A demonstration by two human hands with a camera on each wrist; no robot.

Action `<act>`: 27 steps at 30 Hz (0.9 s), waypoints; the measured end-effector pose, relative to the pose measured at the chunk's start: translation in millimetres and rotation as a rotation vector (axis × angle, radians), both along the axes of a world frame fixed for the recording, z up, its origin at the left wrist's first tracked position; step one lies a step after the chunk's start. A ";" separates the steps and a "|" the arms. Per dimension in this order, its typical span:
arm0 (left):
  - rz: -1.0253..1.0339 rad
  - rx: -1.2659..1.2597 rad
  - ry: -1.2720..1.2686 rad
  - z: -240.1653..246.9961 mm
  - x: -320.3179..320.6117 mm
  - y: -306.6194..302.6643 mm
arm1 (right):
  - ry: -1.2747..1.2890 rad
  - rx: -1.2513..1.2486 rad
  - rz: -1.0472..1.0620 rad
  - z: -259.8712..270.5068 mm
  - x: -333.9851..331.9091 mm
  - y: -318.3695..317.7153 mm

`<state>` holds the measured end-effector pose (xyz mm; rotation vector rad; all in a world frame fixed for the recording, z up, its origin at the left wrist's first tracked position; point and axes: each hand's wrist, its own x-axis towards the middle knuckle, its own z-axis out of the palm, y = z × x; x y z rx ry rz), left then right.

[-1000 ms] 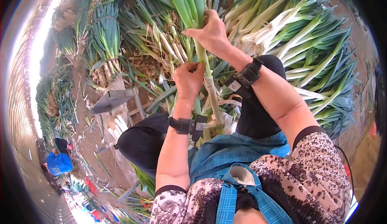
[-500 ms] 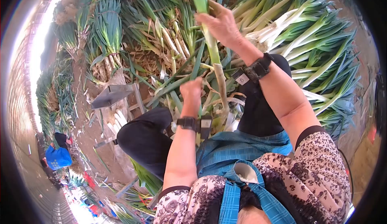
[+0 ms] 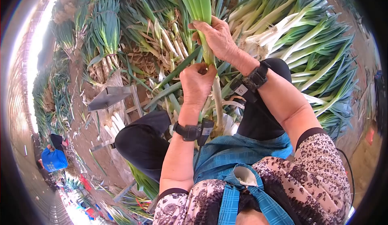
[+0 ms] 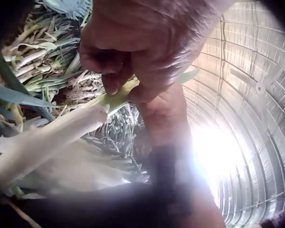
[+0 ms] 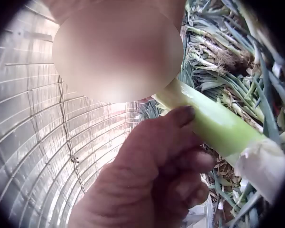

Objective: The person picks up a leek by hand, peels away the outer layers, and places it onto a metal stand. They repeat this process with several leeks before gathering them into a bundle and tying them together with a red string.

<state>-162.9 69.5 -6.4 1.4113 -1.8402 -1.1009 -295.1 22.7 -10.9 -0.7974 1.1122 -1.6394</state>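
A long leek point(image 3: 208, 55) stands between the knees, its green leaves point(image 3: 196, 2) at the top and its pale lower stem point(image 3: 217, 99) running down. My right hand point(image 3: 218, 41) grips it just below where the leaves spread, thumb laid across the front. Lower down, my left hand point(image 3: 198, 83) pinches the stalk between thumb and fingertips, where green meets pale. In the left wrist view a torn edge of the pale outer layer point(image 4: 80, 121) shows beside the fingers. A blurred patch covers much of the right wrist view; the other hand's thumb point(image 5: 185, 116) presses the green stem there.
Heaped leeks with white stems point(image 3: 279, 28) lie at the right. Tied green bundles point(image 3: 107, 30) and dry stalks lie ahead and left. A metal frame with a tilted plate point(image 3: 109, 97) stands by the left knee. Another person in blue point(image 3: 54, 159) is far left.
Half a second ago my left hand was lower and off the leek; it has moved up and pinches the stem again. My right hand has shifted slightly lower and its fingers are more curled.
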 end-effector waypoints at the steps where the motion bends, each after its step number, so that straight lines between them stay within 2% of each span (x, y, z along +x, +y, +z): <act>1: 0.002 0.006 -0.003 -1.5 0.6 0.5 | 0.016 0.007 -0.005 -1.2 1.8 -0.2; 3: -0.003 -0.077 -0.075 -2.1 -0.2 -0.9 | 0.040 0.022 -0.014 -3.5 4.5 -0.9; 7: 0.010 -0.054 -0.108 2.4 -1.4 -0.4 | 0.033 0.049 -0.032 -0.6 9.7 0.9; 12: -0.024 -0.117 -0.266 -1.1 -0.3 -1.1 | 0.064 0.039 -0.020 -7.6 13.3 2.3; 16: 0.061 -0.174 -0.216 -12.3 1.7 3.6 | -0.016 0.057 -0.003 -1.2 12.2 6.1; 18: 0.148 0.137 -0.028 -17.5 8.6 7.0 | -0.033 0.044 0.015 1.5 6.2 7.8; 19: 0.148 0.135 -0.026 -25.1 13.1 9.2 | -0.048 0.033 0.033 2.9 3.4 8.3; 21: 0.366 0.649 0.449 -52.8 29.9 15.3 | -0.145 0.022 0.065 7.6 -0.4 8.9; 22: 0.434 0.654 0.514 -70.0 43.5 21.1 | -0.198 -0.014 0.094 10.7 -6.9 8.7; 23: 0.432 0.652 0.516 -93.0 63.9 28.6 | -0.251 -0.051 0.124 16.5 -12.8 8.7; 24: 0.549 0.764 0.368 -117.2 85.9 34.2 | -0.373 -0.060 0.124 29.8 -16.5 10.9; 25: 0.663 0.874 0.212 -128.7 98.5 33.8 | -0.370 -0.064 0.124 30.4 -22.0 8.9; 26: 0.661 0.878 0.206 -120.1 101.3 31.3 | -0.383 -0.099 0.173 27.0 -28.3 7.7; 27: 0.547 0.755 0.026 -103.7 101.9 30.3 | -0.399 -0.129 0.217 23.0 -30.9 9.9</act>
